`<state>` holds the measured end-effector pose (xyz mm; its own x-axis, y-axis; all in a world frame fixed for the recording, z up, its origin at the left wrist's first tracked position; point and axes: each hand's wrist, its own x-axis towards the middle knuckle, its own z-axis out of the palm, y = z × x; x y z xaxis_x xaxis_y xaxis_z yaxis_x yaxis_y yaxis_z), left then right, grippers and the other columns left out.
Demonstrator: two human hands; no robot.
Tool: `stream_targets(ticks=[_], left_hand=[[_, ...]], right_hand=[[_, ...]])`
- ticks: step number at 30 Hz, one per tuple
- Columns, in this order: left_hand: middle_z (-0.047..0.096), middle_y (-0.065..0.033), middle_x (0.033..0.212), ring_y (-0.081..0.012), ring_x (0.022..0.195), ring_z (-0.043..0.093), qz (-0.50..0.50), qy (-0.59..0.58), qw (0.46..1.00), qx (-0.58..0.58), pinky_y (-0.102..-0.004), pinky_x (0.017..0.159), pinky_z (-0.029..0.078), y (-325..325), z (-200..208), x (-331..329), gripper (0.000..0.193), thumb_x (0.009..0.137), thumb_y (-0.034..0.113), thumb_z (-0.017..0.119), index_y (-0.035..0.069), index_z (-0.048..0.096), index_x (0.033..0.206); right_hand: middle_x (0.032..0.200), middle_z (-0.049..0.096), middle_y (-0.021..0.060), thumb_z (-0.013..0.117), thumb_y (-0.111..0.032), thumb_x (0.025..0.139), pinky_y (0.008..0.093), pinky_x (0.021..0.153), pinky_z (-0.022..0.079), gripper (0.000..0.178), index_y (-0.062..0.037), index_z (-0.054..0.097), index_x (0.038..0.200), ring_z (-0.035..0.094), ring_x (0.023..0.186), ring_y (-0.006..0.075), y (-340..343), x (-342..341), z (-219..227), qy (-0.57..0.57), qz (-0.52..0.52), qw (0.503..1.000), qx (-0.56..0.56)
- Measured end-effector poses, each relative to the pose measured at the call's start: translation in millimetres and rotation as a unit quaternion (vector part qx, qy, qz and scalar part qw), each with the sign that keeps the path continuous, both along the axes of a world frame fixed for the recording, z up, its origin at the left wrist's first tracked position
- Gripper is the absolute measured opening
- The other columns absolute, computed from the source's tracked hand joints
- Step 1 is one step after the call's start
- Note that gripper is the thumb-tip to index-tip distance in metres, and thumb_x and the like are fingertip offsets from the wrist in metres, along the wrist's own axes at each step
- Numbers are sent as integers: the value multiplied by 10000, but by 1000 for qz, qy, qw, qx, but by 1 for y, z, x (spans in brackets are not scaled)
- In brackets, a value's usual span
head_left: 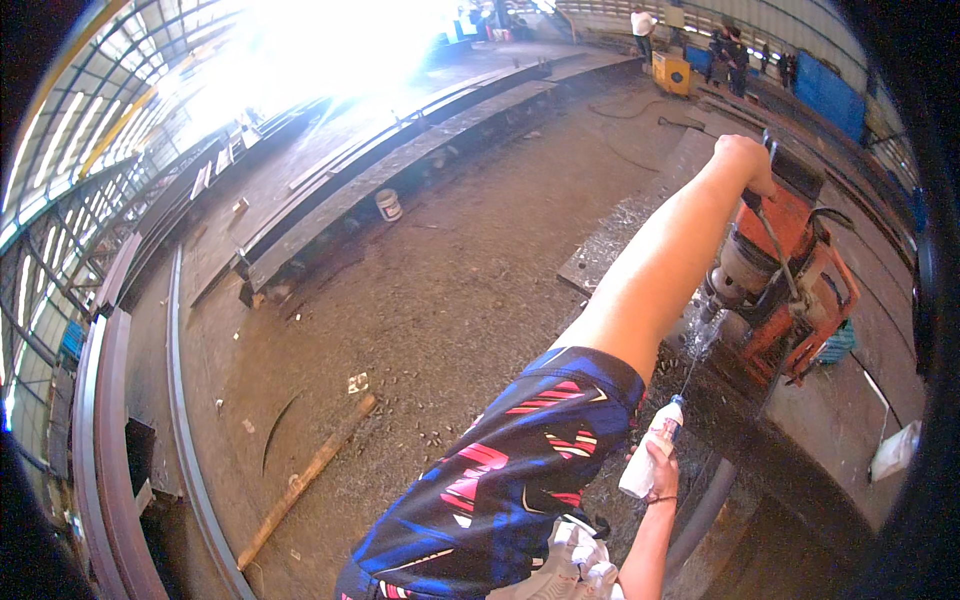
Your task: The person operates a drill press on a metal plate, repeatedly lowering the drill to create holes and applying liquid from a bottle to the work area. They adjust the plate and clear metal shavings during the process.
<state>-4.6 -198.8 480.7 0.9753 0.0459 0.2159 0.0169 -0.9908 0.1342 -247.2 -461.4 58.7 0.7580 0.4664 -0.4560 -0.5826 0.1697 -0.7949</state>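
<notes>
orange drill [785, 225] stands to the person's right, at the far end of the outstretched left arm, above a dark steel beam [790, 450]. it is likely heavy and stiff, best taken by its orange frame, well away from the chuck [738, 275]; metal there could be slick with fluid and sharp with shavings. the white bottle [643, 462] below it should be light, soft enough to squeeze and perhaps slippery when wet, so its middle is the place to grip. the right hand [661, 472] has its fingers wrapped round that bottle. the left hand [745, 160] is bent over the drill's top, beside a metal lever [778, 245]; whether its fingers close round anything, i cannot tell. the drill looks worn, with orange housing, a greyish metal chuck and dark fittings; the bottle is tilted, its blue top pointing up toward the chuck.
</notes>
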Motion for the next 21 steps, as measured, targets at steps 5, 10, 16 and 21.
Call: stream_targets(ticks=[5, 10, 16, 21], left_hand=[[677, -118, 1199, -290, 1116, 644, -2, -5, 1000, 3, -411, 951, 507, 4, -2, 3, 724, 655, 681, 724, 136, 715, 1131], [706, -174, 1080, -330, 997, 683, -58, -28, 998, 0, -425, 865, 535, 9, -6, 20, 679, 680, 682, 708, 91, 748, 1011], [695, -187, 1101, -340, 1038, 663, -96, -5, 995, 24, -429, 909, 507, 16, -6, 27, 632, 751, 635, 677, 85, 737, 1057], [670, -201, 1169, -361, 1103, 633, -101, 19, 995, 9, -433, 948, 487, 12, 3, 3, 661, 745, 639, 674, 80, 724, 1095]], right_hand=[[864, 684, 162, 667, -127, 828, 407, 625, 591, 421, -38, 531, 1216, 696, 677, 297, 1, 1, 2, -26, 12, 999, -16], [894, 690, 174, 653, -114, 837, 429, 666, 599, 439, -71, 537, 1258, 707, 744, 312, -6, 5, -20, -25, 15, 999, 24], [825, 681, 69, 712, -97, 816, 356, 590, 575, 268, -50, 650, 1072, 682, 658, 217, 1, 4, -5, -41, -21, 999, 5], [882, 698, 81, 714, -81, 805, 357, 622, 579, 301, -47, 654, 1098, 691, 700, 214, 1, 2, 5, -2, -5, 1000, -17]])
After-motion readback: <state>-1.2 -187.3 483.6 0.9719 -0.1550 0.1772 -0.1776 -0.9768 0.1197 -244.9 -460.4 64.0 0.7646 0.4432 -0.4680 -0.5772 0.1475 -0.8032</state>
